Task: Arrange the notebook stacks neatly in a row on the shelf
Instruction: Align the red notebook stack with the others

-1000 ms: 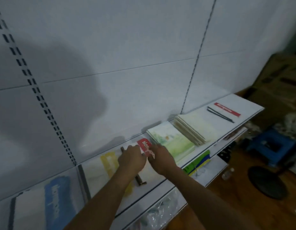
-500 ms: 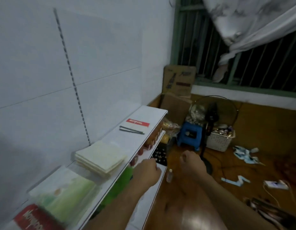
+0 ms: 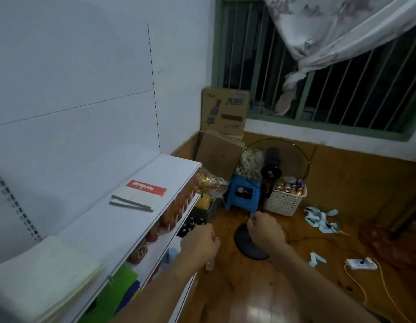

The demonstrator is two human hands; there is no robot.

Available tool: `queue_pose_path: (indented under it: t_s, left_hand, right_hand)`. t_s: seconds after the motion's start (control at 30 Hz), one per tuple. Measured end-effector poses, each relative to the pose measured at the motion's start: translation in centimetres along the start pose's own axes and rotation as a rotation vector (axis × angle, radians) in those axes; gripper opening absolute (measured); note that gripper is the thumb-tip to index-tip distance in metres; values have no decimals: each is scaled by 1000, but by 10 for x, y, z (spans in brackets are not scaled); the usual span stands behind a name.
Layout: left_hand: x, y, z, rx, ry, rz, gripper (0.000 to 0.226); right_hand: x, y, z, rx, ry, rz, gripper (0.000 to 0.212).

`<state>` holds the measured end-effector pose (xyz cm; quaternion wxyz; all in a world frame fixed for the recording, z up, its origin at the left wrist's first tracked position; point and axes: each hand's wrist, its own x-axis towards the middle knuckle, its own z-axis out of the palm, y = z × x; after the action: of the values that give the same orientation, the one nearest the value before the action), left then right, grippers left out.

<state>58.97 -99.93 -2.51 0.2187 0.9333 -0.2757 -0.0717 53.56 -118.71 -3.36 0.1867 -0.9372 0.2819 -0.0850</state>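
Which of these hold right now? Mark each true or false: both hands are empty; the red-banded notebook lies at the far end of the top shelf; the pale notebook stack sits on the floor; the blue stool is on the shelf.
1. Both hands hold nothing. True: the left hand and right hand have curled fingers with nothing in them.
2. The red-banded notebook lies toward the far end of the top shelf. True.
3. The pale notebook stack sits on the floor. False: it is on the top shelf, near end.
4. The blue stool is on the shelf. False: it stands on the floor.
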Motion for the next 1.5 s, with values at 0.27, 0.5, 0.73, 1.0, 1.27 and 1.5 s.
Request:
queue_pose_path:
  t_s: [0.27,0.5,0.73,1.0,1.27,1.5]
  left_hand:
    - [149,-36,-16,-36,9,-52,14]
    - [257,-65,-46,-10,84,-124,20]
    - [310,-114,-59,-11,149,-305,27]
    - [311,-186,-54,-44,256,-793,32]
    - [263,-212,-17,-292,343,-1344,64]
    - [272,-204,-2,-607,559,-1353,75]
  right_hand:
    - [151,-34,33,-24,-40,-23,18]
    - [262,-93,48,-36,-77,-156,23]
    - [349,-155,86,-12,-143,-401,23]
    - [390,-234,159,25,-354,-689,33]
    - [360,-269,215,25,-688,-799,41]
    - [324,-270,234,32,-709,-705,45]
